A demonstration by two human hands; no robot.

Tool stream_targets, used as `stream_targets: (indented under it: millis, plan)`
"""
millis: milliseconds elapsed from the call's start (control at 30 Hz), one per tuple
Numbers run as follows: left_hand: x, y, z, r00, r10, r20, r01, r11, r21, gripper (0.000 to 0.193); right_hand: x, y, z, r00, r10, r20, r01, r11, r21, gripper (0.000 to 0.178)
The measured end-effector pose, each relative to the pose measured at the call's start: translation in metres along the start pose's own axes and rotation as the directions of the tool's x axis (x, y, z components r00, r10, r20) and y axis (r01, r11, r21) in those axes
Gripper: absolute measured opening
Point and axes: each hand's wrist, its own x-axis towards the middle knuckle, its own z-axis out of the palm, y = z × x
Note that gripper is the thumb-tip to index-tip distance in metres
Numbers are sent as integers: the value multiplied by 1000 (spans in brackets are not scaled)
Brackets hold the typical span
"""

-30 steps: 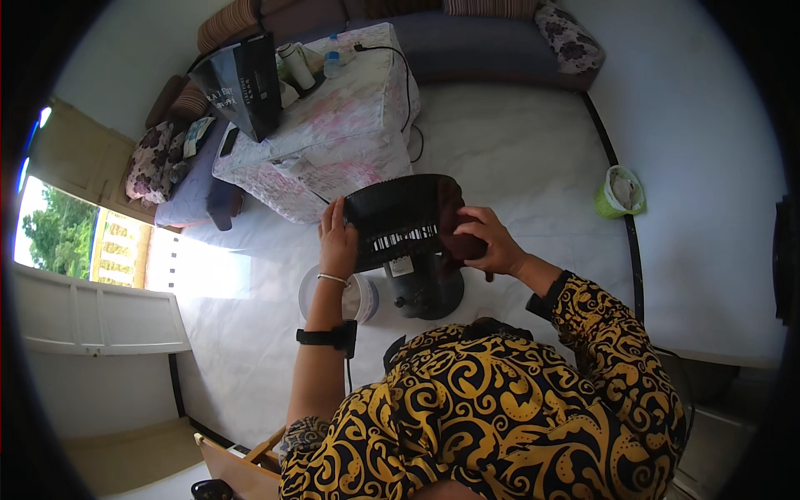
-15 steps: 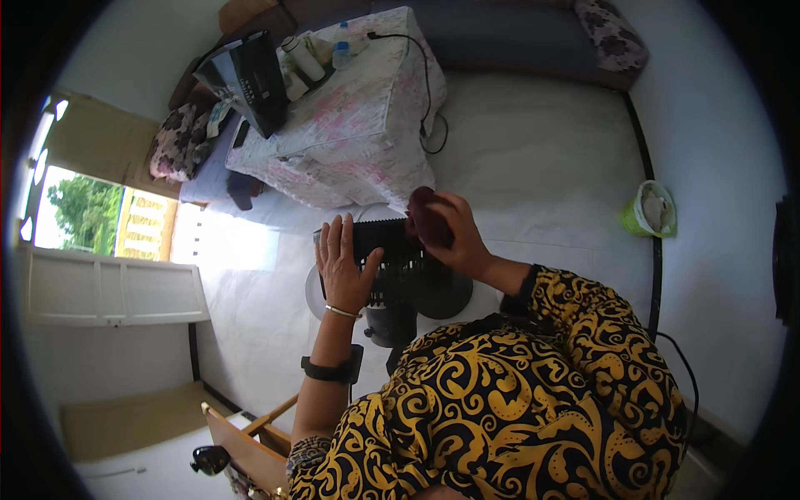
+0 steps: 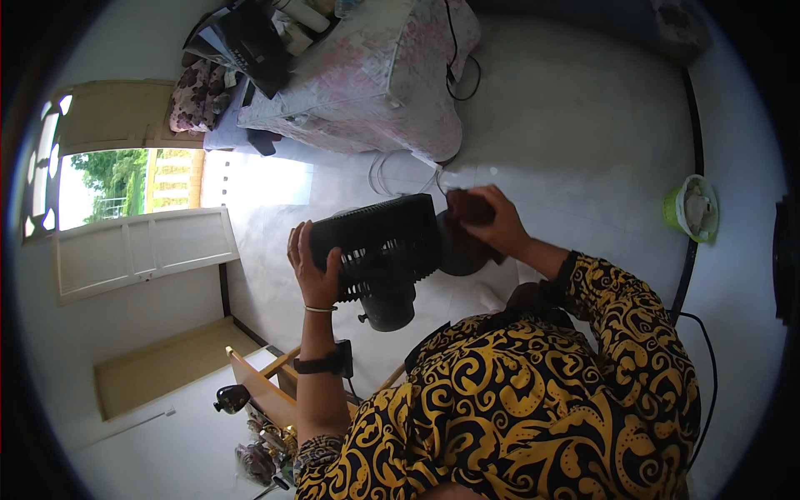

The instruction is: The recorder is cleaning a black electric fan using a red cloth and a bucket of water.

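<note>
A black electric fan (image 3: 375,229) with a slatted, box-shaped housing stands in front of me, its round motor case (image 3: 387,308) toward my body. My left hand (image 3: 312,271) grips the left end of the housing, thumb on the near slatted side and fingers at the outer edge. A folded dark red cloth (image 3: 468,208) is in my right hand (image 3: 506,223), just beyond the fan's right end. Below that cloth shows a dark round part (image 3: 460,254), partly hidden by the cloth and housing.
Ahead stands a table (image 3: 350,108) under a floral cover, with a black bag (image 3: 242,50) on it. A thin cable (image 3: 379,175) lies on the floor by it. To the right is a green bin (image 3: 692,208); lower left, a wooden piece of furniture (image 3: 262,387). A door (image 3: 150,250) stands left.
My right hand and the cloth have moved right, off the fan's housing. My left hand has gone from lying flat on the housing to gripping its left end. The view has shifted.
</note>
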Motion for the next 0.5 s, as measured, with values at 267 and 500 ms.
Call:
stream_targets:
  millis: [267, 500]
  plan:
    - [6, -16, -3, 999, -24, -24, 24, 1000, -20, 54, -4, 7, 79, 994, -59, -90, 65, 996, 67, 56]
    - [12, -15, -5, 999, -25, -37, 23, 998, -60, 54, -52, 3, 66, 994, -66, 84, 62, 996, 58, 57]
